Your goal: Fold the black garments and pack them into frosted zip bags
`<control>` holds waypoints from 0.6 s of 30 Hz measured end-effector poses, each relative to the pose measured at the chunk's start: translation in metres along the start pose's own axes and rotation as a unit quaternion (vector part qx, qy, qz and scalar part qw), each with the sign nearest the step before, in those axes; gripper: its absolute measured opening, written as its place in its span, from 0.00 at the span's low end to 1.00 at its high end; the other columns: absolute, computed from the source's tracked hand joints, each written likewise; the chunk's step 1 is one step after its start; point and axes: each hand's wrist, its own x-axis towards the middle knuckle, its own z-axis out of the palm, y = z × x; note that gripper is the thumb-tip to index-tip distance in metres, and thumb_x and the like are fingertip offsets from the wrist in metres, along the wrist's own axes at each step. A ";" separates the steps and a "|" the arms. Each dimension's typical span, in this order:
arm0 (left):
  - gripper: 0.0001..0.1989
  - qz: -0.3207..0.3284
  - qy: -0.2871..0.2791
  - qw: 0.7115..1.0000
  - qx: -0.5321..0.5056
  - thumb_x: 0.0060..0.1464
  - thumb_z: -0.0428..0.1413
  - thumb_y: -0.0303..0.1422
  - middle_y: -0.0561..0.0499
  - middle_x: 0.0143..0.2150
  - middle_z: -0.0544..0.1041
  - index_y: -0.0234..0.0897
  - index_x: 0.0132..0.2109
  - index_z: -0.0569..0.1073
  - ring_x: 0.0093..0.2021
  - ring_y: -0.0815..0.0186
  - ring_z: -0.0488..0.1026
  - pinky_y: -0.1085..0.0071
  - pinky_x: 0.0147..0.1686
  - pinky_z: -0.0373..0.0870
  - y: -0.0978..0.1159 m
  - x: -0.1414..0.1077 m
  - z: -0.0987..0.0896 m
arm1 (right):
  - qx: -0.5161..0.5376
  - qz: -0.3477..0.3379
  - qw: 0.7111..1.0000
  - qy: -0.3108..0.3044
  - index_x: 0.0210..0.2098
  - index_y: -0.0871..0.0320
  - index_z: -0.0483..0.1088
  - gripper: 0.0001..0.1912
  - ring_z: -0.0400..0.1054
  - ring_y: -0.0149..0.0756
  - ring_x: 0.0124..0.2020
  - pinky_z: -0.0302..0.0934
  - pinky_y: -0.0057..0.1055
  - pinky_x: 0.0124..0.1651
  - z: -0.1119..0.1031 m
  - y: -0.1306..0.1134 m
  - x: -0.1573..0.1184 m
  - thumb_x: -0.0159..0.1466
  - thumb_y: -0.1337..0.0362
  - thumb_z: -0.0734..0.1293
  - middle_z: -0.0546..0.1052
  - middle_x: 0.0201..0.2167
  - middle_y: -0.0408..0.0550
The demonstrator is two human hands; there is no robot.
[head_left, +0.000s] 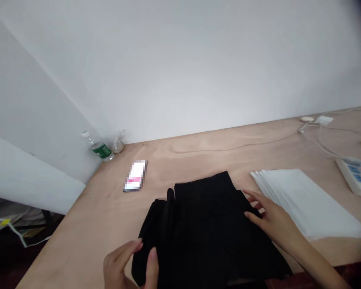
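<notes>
A folded black garment (210,224) lies on the wooden table in front of me; its exact kind is hard to make out in the dark fabric. A narrow raised fold (170,208) stands up at its left part. At the garment's lower left edge is my left hand (120,265), thumb and fingers apart, the tips against the cloth. My right hand (267,214) rests at the right edge with its fingers spread, thumb and fingertips touching the fabric. Neither hand is closed around the cloth. Beside the right hand lies a stack of thin white bags or sheets (307,196).
A phone (135,176) lies at the back left of the wooden table (99,216). Behind it a water bottle (101,150) leans by a small knotted plastic bag (118,144). On the right are a power strip (353,178) and white cables (319,146). The wall borders the far edge.
</notes>
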 end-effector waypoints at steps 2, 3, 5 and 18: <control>0.17 0.052 -0.053 0.997 -0.006 0.47 0.56 0.24 0.50 0.38 0.70 0.44 0.45 0.69 0.38 0.62 0.68 0.65 0.38 0.67 0.008 0.018 0.010 | -0.034 -0.023 0.999 0.001 0.50 0.45 0.67 0.26 0.67 0.42 0.36 0.61 0.38 0.38 0.001 0.002 0.002 0.49 0.62 0.66 0.73 0.38 0.45; 0.17 0.097 -0.125 0.987 -0.012 0.50 0.54 0.23 0.50 0.40 0.71 0.44 0.46 0.69 0.39 0.62 0.69 0.65 0.40 0.67 0.011 0.028 0.018 | -0.042 -0.032 0.999 -0.004 0.49 0.44 0.68 0.26 0.66 0.42 0.36 0.60 0.38 0.38 0.001 0.002 0.003 0.49 0.62 0.66 0.73 0.36 0.45; 0.19 0.170 -0.282 0.944 0.000 0.53 0.49 0.22 0.50 0.43 0.73 0.45 0.49 0.68 0.43 0.62 0.70 0.65 0.42 0.67 0.015 0.043 0.036 | -0.038 -0.045 0.998 -0.016 0.50 0.43 0.67 0.27 0.66 0.43 0.37 0.60 0.39 0.39 0.002 0.000 0.004 0.50 0.63 0.65 0.73 0.34 0.45; 0.15 0.053 -0.514 0.856 -0.002 0.48 0.49 0.23 0.51 0.38 0.76 0.44 0.38 0.75 0.39 0.61 0.72 0.67 0.38 0.66 -0.009 0.063 0.088 | 0.109 0.027 0.990 -0.085 0.40 0.52 0.74 0.23 0.63 0.33 0.28 0.58 0.31 0.33 -0.001 -0.003 0.022 0.46 0.71 0.60 0.69 0.24 0.40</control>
